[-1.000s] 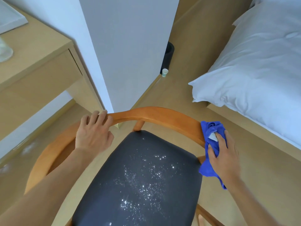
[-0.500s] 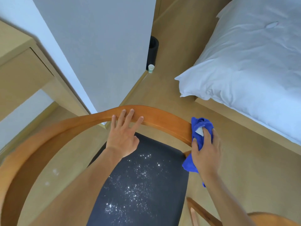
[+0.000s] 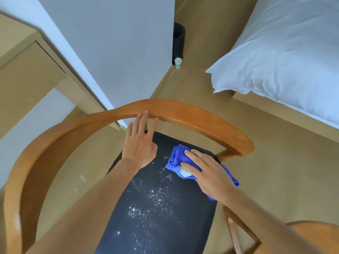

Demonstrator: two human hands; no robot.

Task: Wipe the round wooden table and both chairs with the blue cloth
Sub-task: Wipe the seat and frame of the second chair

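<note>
A view from above of a person's two bare forearms reaching over a wooden chair (image 3: 192, 114) with a curved backrest rail and a dark padded seat (image 3: 161, 213). The seat is speckled with fine white specks.

The left hand (image 3: 140, 143) has a spread grip: its fingers are straight and slightly fanned, the fingertips (image 3: 145, 113) resting against the inner edge of the backrest rail. It holds nothing.

The right hand (image 3: 207, 171) lies on top of the blue cloth (image 3: 177, 159), pressing it flat onto the far right part of the seat, just beside the end of the armrest. The fingers are extended over the bunched cloth rather than curled round it. A small white tag (image 3: 185, 172) shows on the cloth under the fingers; any writing on it is too small to read. A tail of cloth trails out behind the wrist.

Beyond the chair, a white pillow (image 3: 284, 57) lies on a bed at the upper right. A small pale cup (image 3: 178, 62) stands on the floor beside a black cylinder (image 3: 178, 39) at a wall corner. A light wooden bench (image 3: 23, 70) is at the left. Part of a second wooden piece (image 3: 315, 235) shows at the lower right edge.
</note>
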